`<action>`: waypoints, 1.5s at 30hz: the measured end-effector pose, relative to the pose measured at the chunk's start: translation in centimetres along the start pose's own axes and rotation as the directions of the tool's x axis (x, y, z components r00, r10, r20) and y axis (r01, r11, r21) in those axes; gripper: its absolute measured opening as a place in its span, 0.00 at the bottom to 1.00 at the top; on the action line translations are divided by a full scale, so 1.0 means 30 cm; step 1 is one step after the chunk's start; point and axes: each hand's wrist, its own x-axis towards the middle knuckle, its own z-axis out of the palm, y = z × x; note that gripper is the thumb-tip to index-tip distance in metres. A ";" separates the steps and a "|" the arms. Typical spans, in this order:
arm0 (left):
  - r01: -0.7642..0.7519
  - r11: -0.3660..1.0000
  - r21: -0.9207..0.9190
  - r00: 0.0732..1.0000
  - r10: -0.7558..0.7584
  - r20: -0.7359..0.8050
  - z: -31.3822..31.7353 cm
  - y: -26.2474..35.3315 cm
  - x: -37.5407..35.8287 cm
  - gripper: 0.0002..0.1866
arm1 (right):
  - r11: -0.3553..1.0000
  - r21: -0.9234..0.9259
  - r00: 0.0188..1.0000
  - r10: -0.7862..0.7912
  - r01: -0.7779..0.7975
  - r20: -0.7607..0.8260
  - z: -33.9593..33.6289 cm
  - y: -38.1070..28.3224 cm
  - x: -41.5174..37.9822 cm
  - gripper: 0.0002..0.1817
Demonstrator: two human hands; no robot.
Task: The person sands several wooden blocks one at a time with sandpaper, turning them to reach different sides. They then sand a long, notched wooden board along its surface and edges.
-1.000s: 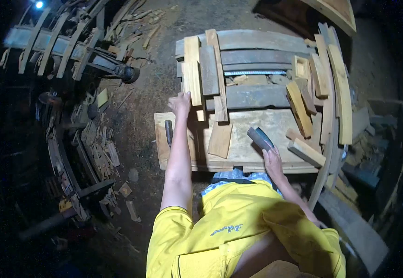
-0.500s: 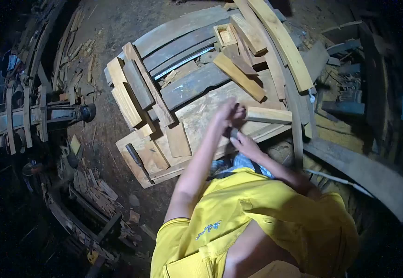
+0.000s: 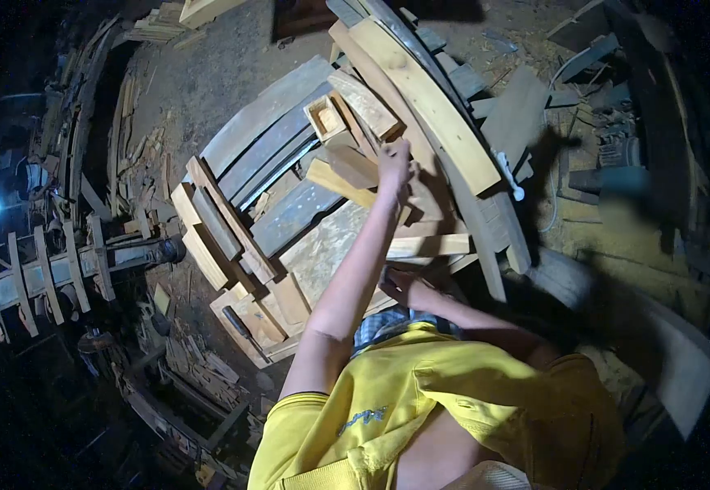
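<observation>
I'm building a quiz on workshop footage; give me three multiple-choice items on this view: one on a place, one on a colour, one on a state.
1. Where is the left hand?
A. Stretched out over the wooden pieces stacked on the workbench
B. Resting on the dirt floor
C. Tucked behind the back

2. What colour is the shirt?
A. Red
B. Yellow
C. White

3. How does the right hand sit?
A. Raised above the head
B. Low at the near bench edge, close to the body
C. Out on the curved plank

Answers: 1 A, the arm extends to the stack; 2 B, the fabric is bright yellow; 3 B, it lies beside the bench's near edge.
</observation>
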 end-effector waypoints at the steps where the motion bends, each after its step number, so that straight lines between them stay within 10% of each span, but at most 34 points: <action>1: -0.176 0.984 -0.006 0.981 0.175 -0.083 0.008 -0.003 0.051 0.34 | 1.000 -0.002 1.000 -0.004 0.004 0.014 -0.017 0.012 -0.001 0.14; 2: -0.346 0.938 0.006 0.924 0.342 -0.171 0.011 -0.005 0.101 0.37 | 0.998 -0.048 0.998 0.035 -0.032 0.052 -0.025 0.029 0.001 0.14; 6: 0.017 0.705 0.709 0.676 0.514 -0.527 0.105 0.083 0.144 0.49 | 0.988 0.072 0.987 0.133 -0.140 0.091 -0.089 -0.014 0.015 0.15; 13: 0.184 0.649 0.738 0.695 0.445 -0.565 0.127 0.116 0.193 0.48 | 1.000 -0.013 0.999 -0.002 0.002 -0.047 -0.118 -0.008 -0.007 0.15; 15: 0.155 0.636 0.756 0.681 0.485 -0.548 0.073 0.113 0.235 0.46 | 0.939 -0.343 1.000 0.010 -0.002 0.021 -0.147 -0.058 -0.030 0.14; 17: -0.338 0.848 0.408 0.765 0.500 -0.406 -0.013 0.142 0.288 0.41 | 0.974 -0.222 0.995 -0.065 0.047 -0.071 -0.124 -0.057 -0.027 0.13; 19: -0.181 0.978 -0.107 0.983 0.176 -0.059 -0.123 0.288 0.153 0.27 | 0.999 -0.011 0.989 -0.053 0.052 -0.137 -0.079 -0.037 -0.008 0.13; 21: 0.012 0.892 -0.452 0.952 0.129 0.279 -0.238 0.392 -0.117 0.18 | 0.993 -0.003 0.993 0.114 -0.114 -0.011 -0.060 -0.003 -0.008 0.16; 24: 0.013 0.769 -0.639 0.962 0.165 0.218 -0.449 0.353 -0.435 0.25 | 0.979 0.031 0.980 0.199 -0.200 0.029 -0.065 -0.083 0.011 0.17; 34: -0.003 0.464 -0.886 0.987 0.145 0.073 -1.056 -0.136 -0.610 0.23 | 0.924 -0.313 0.974 0.186 -0.219 -0.131 0.142 -0.357 0.229 0.17; 38: 0.056 0.325 -0.944 0.991 0.097 0.092 -1.100 -0.143 -0.608 0.23 | 0.815 -0.467 0.919 -0.395 0.344 -0.014 0.303 -0.560 0.363 0.17; 42: 0.043 0.301 -0.953 0.994 -0.108 0.011 -1.102 -0.120 -0.607 0.21 | 0.604 -0.551 0.803 -0.545 0.576 0.243 0.418 -0.481 0.464 0.27; 45: 0.097 0.303 -0.948 0.991 0.058 0.120 -1.141 -0.147 -0.606 0.22 | 0.650 -0.511 0.819 -0.521 0.563 0.240 0.410 -0.373 0.555 0.32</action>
